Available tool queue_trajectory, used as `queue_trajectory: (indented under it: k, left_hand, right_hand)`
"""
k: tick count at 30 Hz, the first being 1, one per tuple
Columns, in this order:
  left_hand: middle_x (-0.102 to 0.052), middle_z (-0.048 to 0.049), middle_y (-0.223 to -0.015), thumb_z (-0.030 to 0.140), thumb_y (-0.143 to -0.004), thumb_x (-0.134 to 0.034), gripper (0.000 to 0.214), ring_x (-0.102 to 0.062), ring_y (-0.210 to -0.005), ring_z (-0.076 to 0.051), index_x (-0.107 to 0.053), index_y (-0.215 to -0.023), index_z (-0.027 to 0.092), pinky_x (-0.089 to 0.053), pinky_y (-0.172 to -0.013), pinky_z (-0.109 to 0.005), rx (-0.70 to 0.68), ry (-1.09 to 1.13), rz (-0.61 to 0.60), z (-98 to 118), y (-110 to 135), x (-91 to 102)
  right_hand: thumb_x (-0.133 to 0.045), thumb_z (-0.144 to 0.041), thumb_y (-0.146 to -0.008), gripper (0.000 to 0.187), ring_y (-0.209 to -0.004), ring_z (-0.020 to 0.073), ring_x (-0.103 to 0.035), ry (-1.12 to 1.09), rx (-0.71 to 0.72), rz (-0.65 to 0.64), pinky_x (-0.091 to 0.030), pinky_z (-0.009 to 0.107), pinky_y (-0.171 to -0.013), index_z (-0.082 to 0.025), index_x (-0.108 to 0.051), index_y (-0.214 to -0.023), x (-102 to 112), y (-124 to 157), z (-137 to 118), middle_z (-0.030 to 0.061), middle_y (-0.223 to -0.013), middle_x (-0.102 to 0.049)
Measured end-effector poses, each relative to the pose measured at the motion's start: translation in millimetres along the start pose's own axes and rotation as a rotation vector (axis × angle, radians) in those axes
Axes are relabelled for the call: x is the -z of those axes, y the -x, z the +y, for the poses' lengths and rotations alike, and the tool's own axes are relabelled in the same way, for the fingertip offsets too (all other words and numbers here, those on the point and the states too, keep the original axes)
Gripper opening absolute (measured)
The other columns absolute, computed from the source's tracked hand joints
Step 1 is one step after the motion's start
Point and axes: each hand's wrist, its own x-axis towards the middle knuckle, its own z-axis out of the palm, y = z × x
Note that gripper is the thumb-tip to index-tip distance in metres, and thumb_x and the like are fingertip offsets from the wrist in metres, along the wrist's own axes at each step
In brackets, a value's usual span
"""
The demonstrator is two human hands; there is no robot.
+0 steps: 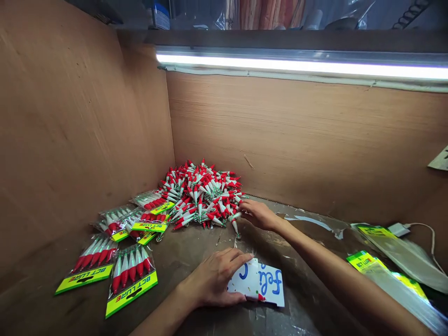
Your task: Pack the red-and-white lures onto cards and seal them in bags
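A heap of red-and-white fishing lures [201, 193] with green-tinged metal hooks lies in the back corner of the bench. My right hand [257, 213] is at the heap's right edge, its fingers closed on a lure [235, 216] there; the fingertips are partly hidden. In front of the heap, my left hand [220, 277] grips the left end of a folded white card piece [269, 284] with blue handwritten-style lettering. Thumb and fingers lie on opposite edges of this card. A small red spot shows at its lower edge, too small to make out.
Filled lure packs [131, 270] with yellow-green headers lie at the left. Flat clear bags [392, 284] with similar headers are at the right, near a white plug and cable [401, 228]. Wooden walls [297, 140] enclose the bench under a tube light [301, 63].
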Motion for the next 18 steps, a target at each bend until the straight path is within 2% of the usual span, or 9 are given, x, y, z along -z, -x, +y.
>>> queue_trajectory:
  k: [2, 4, 6, 8, 10, 13, 15, 18]
  left_hand:
    - [-0.059, -0.0084, -0.132, 0.039, -0.068, -0.081, 0.09, -0.059, -0.113, -0.032, -0.038, -0.147, 0.029, -0.048, -0.099, -0.046, -0.001, 0.006, 0.015, -0.3, 0.4, -0.5]
    - [-0.059, -0.0084, -0.131, 0.038, -0.068, -0.08, 0.089, -0.059, -0.113, -0.032, -0.039, -0.146, 0.029, -0.049, -0.098, -0.046, -0.001, 0.019, 0.029, -1.4, 0.9, -1.4]
    - [-0.06, -0.0085, -0.132, 0.038, -0.07, -0.079, 0.088, -0.059, -0.115, -0.032, -0.037, -0.147, 0.03, -0.049, -0.099, -0.046, 0.002, 0.036, 0.046, -4.2, 1.2, -2.7]
    - [-0.058, -0.0092, -0.137, 0.038, -0.072, -0.078, 0.089, -0.057, -0.121, -0.032, -0.034, -0.149, 0.03, -0.047, -0.103, -0.047, 0.009, 0.052, 0.072, -8.7, 1.2, -4.5]
    - [-0.054, -0.01, -0.143, 0.036, -0.073, -0.077, 0.09, -0.054, -0.126, -0.032, -0.031, -0.151, 0.029, -0.044, -0.107, -0.047, 0.016, 0.058, 0.102, -13.3, 0.9, -6.8]
    - [-0.052, -0.0098, -0.147, 0.034, -0.075, -0.076, 0.09, -0.052, -0.13, -0.031, -0.029, -0.152, 0.028, -0.043, -0.109, -0.046, 0.029, 0.056, 0.125, -16.4, 0.2, -9.7]
    - [-0.054, -0.0091, -0.144, 0.035, -0.076, -0.075, 0.088, -0.054, -0.129, -0.03, -0.03, -0.152, 0.028, -0.044, -0.108, -0.046, 0.038, 0.056, 0.126, -14.7, -0.6, -10.9]
    - [-0.058, -0.0087, -0.139, 0.034, -0.075, -0.075, 0.086, -0.057, -0.125, -0.031, -0.033, -0.151, 0.029, -0.047, -0.105, -0.045, 0.05, 0.062, 0.133, -9.9, -2.3, -12.3]
  right_hand:
    - [-0.039, -0.036, -0.104, 0.03, -0.075, 0.0143, -0.056, -0.138, -0.056, 0.014, -0.045, 0.025, -0.066, -0.017, -0.06, -0.113, 7.2, 21.4, -2.4, 0.0059, -0.094, -0.065]
    - [-0.036, -0.046, -0.104, 0.041, -0.062, 0.0111, -0.053, -0.452, -0.165, -0.002, -0.043, 0.022, -0.056, -0.015, -0.06, -0.117, 11.8, 48.6, -5.0, 0.0049, -0.088, -0.066]
    - [-0.046, -0.054, -0.098, 0.048, -0.059, 0.0097, -0.052, -0.807, -0.305, -0.008, -0.043, 0.022, -0.055, -0.015, -0.061, -0.121, 14.8, 79.1, -8.1, 0.0055, -0.088, -0.066]
    - [-0.06, -0.055, -0.09, 0.048, -0.062, 0.011, -0.055, -0.93, -0.404, -0.029, -0.045, 0.024, -0.059, -0.016, -0.066, -0.118, 18.0, 109.1, -12.6, 0.0054, -0.089, -0.068]
    - [-0.067, -0.05, -0.085, 0.039, -0.068, 0.015, -0.059, -0.79, -0.45, -0.057, -0.046, 0.026, -0.064, -0.018, -0.073, -0.107, 21.4, 134.9, -19.0, 0.0044, -0.088, -0.071]
    - [-0.065, -0.043, -0.088, 0.025, -0.075, 0.0201, -0.063, -0.469, -0.442, -0.055, -0.046, 0.029, -0.067, -0.023, -0.078, -0.095, 21.2, 158.3, -32.9, 0.0033, -0.086, -0.074]
    - [-0.063, -0.04, -0.091, 0.022, -0.076, 0.0204, -0.064, -0.313, -0.406, -0.019, -0.045, 0.03, -0.068, -0.025, -0.078, -0.096, 13.0, 161.9, -45.3, 0.0035, -0.087, -0.074]
    - [-0.063, -0.039, -0.092, 0.02, -0.079, 0.0206, -0.062, -0.111, -0.346, 0.059, -0.043, 0.029, -0.07, -0.026, -0.077, -0.093, -9.9, 153.1, -65.5, 0.0048, -0.083, -0.072]
